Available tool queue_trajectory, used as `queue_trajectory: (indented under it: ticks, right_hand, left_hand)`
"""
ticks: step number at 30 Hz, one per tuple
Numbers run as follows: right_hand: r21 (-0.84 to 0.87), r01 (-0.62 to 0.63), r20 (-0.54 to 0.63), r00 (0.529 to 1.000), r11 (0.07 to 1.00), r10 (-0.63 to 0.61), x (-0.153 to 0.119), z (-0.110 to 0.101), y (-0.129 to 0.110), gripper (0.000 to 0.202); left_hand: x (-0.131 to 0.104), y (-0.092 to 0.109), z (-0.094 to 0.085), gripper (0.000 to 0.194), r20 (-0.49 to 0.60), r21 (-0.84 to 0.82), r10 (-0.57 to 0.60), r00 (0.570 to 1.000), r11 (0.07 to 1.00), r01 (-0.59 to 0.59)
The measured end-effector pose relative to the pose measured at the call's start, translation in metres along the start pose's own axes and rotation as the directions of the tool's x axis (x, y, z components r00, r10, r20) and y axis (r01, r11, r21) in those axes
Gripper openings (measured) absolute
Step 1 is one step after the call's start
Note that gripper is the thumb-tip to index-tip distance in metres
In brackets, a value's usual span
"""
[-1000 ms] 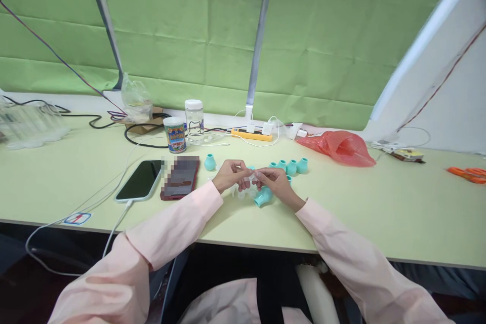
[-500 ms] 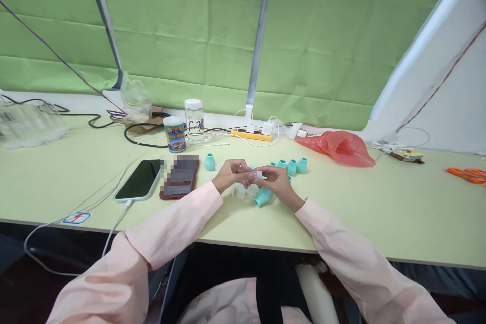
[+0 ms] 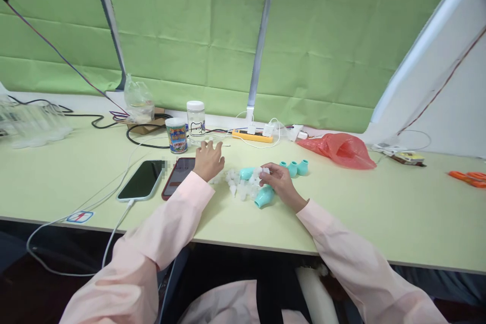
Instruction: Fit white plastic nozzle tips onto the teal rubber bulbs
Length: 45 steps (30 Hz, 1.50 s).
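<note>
My left hand (image 3: 209,161) is over the table beside the red-cased phone, fingers spread, with nothing visible in them. My right hand (image 3: 279,182) pinches a small translucent white piece at its fingertips. Below and left of it lies a loose pile of translucent white pieces (image 3: 243,190). A teal bulb-shaped piece (image 3: 264,196) rests near the right palm, and another teal piece (image 3: 246,173) lies behind the pile. Several teal pieces, one of them a small necked cup (image 3: 302,167), stand behind the right hand.
Two phones (image 3: 141,180) (image 3: 178,177) lie at the left. Behind them stand a printed cup (image 3: 176,135) and a lidded jar (image 3: 196,120). Further back are a yellow power strip (image 3: 252,135) and cables. A red plastic bag (image 3: 341,151) and orange scissors (image 3: 469,178) are at the right.
My hands have moved apart. The left has gone left and opened over the spot where a single teal piece stood, which is now hidden. The right stays near the pile with a translucent piece.
</note>
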State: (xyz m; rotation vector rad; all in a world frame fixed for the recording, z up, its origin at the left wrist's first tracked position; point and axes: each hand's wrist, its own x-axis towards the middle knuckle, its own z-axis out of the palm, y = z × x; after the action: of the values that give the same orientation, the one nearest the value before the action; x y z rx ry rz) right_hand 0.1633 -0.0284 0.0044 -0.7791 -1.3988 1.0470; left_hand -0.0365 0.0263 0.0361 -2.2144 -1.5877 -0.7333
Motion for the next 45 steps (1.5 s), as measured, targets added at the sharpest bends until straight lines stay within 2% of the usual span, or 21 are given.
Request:
queue_trajectory:
  ticks: [2, 5, 10, 14, 17, 19, 21, 22, 24, 26, 27, 28, 30, 32, 35, 37, 41, 45]
  right_hand:
    - [0.038, -0.020, 0.013, 1.000, 0.999, 0.019, 0.000, 0.000, 0.000, 0.019]
    - [0.081, -0.044, 0.055, 0.998, 0.996, 0.040, -0.001, 0.001, -0.002, 0.017]
    - [0.101, -0.066, 0.133, 0.990, 0.993, 0.052, -0.003, 0.004, -0.008, 0.020]
    - [0.095, -0.066, 0.147, 0.988, 0.993, 0.052, -0.005, 0.003, -0.008, 0.023]
    - [0.077, -0.047, 0.129, 0.991, 0.996, 0.037, -0.004, 0.003, -0.008, 0.022]
    - [0.048, -0.042, 0.109, 0.993, 0.998, 0.037, -0.004, 0.003, -0.008, 0.020]
    - [0.010, -0.037, 0.091, 0.995, 0.999, 0.036, -0.004, 0.004, -0.008, 0.019]
    - [-0.007, -0.031, 0.083, 0.996, 0.999, 0.032, -0.004, 0.004, -0.008, 0.018]
    - [-0.032, -0.022, 0.071, 0.997, 0.999, 0.025, -0.004, 0.005, -0.009, 0.018]
    - [-0.043, -0.022, 0.072, 0.997, 0.999, 0.025, -0.005, 0.006, -0.010, 0.019]
    - [-0.045, -0.025, 0.079, 0.996, 0.999, 0.029, -0.005, 0.006, -0.011, 0.020]
    - [-0.046, -0.030, 0.090, 0.995, 0.999, 0.034, -0.005, 0.007, -0.011, 0.022]
    - [-0.045, -0.040, 0.112, 0.993, 0.998, 0.045, -0.005, 0.008, -0.010, 0.024]
    - [-0.045, -0.049, 0.123, 0.991, 0.998, 0.054, -0.005, 0.008, -0.010, 0.026]
    - [-0.047, -0.041, 0.114, 0.992, 0.998, 0.046, -0.004, 0.008, -0.010, 0.026]
    - [-0.062, -0.022, 0.096, 0.995, 0.998, 0.028, -0.004, 0.007, -0.012, 0.025]
    - [-0.112, 0.010, 0.051, 0.999, 0.994, -0.005, -0.004, 0.007, -0.014, 0.025]
    - [-0.126, 0.033, 0.031, 0.999, 0.992, -0.029, -0.005, 0.006, -0.011, 0.023]
  left_hand:
    - [0.002, -0.008, 0.005, 0.036, 0.147, 0.103, -0.030, 0.989, 0.995, 0.015]
    - [0.002, -0.013, 0.011, 0.031, 0.310, 0.131, -0.015, 0.951, 0.991, -0.028]
    - [0.002, -0.010, 0.014, 0.029, 0.328, 0.096, 0.036, 0.944, 0.993, -0.072]
    - [0.004, -0.008, 0.013, 0.032, 0.244, 0.062, 0.019, 0.970, 0.997, -0.035]
    - [0.005, -0.006, 0.007, 0.033, 0.034, -0.076, -0.006, 0.999, 0.997, 0.009]
    - [0.004, -0.002, 0.002, 0.032, -0.125, -0.284, 0.003, 0.992, 0.958, -0.039]
    - [0.002, 0.004, -0.003, 0.030, -0.187, -0.571, 0.005, 0.982, 0.813, -0.113]
    - [0.001, 0.008, -0.005, 0.029, -0.163, -0.716, 0.010, 0.987, 0.686, -0.125]
    - [-0.002, 0.015, -0.008, 0.028, -0.039, -0.922, 0.067, 0.997, 0.383, -0.062]
    - [-0.005, 0.022, -0.009, 0.029, 0.107, -0.988, 0.172, 0.979, 0.127, 0.085]
    - [-0.007, 0.025, -0.009, 0.030, 0.163, -0.987, 0.220, 0.962, 0.037, 0.159]
    - [-0.009, 0.028, -0.009, 0.032, 0.204, -0.975, 0.261, 0.944, -0.030, 0.219]
    - [-0.013, 0.034, -0.009, 0.036, 0.249, -0.949, 0.319, 0.914, -0.106, 0.296]
    - [-0.016, 0.038, -0.008, 0.039, 0.262, -0.937, 0.347, 0.900, -0.132, 0.324]
    - [-0.015, 0.040, -0.007, 0.038, 0.259, -0.945, 0.293, 0.920, -0.119, 0.304]
    - [-0.014, 0.039, -0.006, 0.031, 0.281, -0.949, 0.241, 0.929, -0.075, 0.307]
    - [-0.013, 0.038, -0.006, 0.024, 0.366, -0.930, 0.182, 0.913, 0.037, 0.365]
    - [-0.014, 0.038, -0.008, 0.013, 0.364, -0.930, 0.148, 0.919, 0.100, 0.353]
